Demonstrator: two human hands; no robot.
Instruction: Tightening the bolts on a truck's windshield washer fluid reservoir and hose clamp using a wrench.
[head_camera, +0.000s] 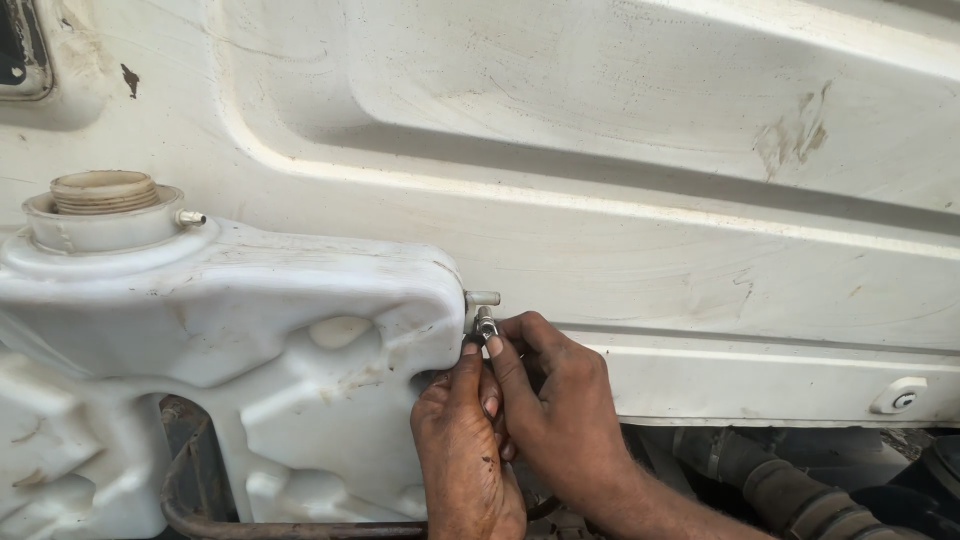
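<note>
Pinching together at the right edge of a white plastic tank (230, 340), both hands work on one small metal fitting (486, 325). The left hand (462, 455) comes up from the near edge, its thumb and forefinger closed on the lower part of the fitting, the other fingers curled in. The right hand (560, 410) reaches in from the near right, its fingertips closed on the same fitting from the right side, so the two hands touch each other there. The fitting sits just under a short white spout (483, 298) that sticks out to the right from the tank's upper right corner. Near the bottom, a rusty metal bar (280, 528) curves under the tank, and at the near right dark ribbed hoses (770, 485) lie in shadow. The tank is moulded with deep hollows and fills the left half of the view; whether it holds any liquid cannot be told. On its top left stands an uncapped threaded filler neck (103, 190), with a small nozzle (190, 217) at its right side. Farther back, a dirty white body panel (640, 150) runs across the whole scene, scuffed at the upper right, with a small round fastener (903, 399) low at the right. Open room lies to the right of the hands, along the panel's lower ledge.
</note>
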